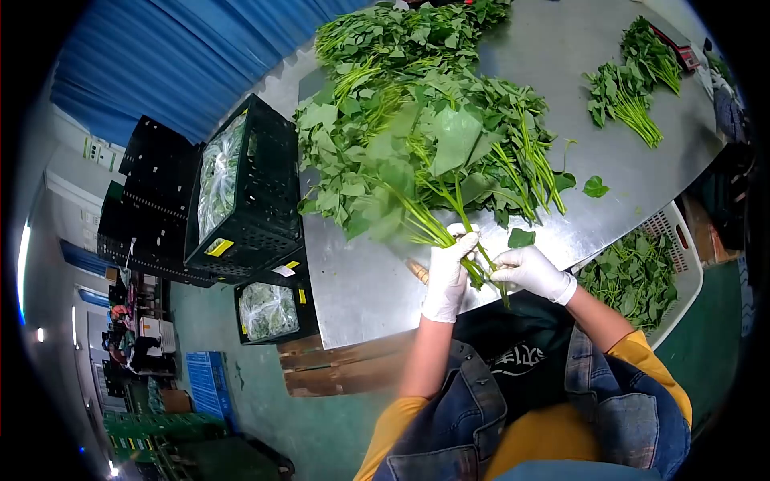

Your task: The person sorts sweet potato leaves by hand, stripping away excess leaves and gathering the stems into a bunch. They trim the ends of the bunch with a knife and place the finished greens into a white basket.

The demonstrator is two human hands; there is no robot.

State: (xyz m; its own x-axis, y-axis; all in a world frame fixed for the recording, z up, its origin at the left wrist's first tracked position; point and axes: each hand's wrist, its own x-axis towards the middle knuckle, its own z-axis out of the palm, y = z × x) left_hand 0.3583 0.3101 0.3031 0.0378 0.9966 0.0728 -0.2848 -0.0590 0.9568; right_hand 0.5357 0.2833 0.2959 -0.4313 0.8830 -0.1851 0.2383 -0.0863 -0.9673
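Observation:
My left hand point(449, 276), in a white glove, is closed around the stems of a bunch of leafy greens point(427, 224). The leaves of this bunch point away from me and are partly blurred. Close beside it, my gloved right hand point(532, 272) pinches a thin green stem point(484, 258) at the lower end of the bunch. A large heap of the same greens point(345, 152) lies just beyond both hands on the metal table point(361, 293). Near my left wrist is a tan, ridged object point(416, 270), partly hidden by the hand.
Tied bunches point(630, 100) lie at the table's far right, near a red-and-grey device point(686, 54). A white basket point(684, 240) of leaves stands below the right edge. Dark crates point(269, 192) with bagged greens stand left, before a blue curtain point(184, 56). One loose leaf point(594, 187) lies on the table.

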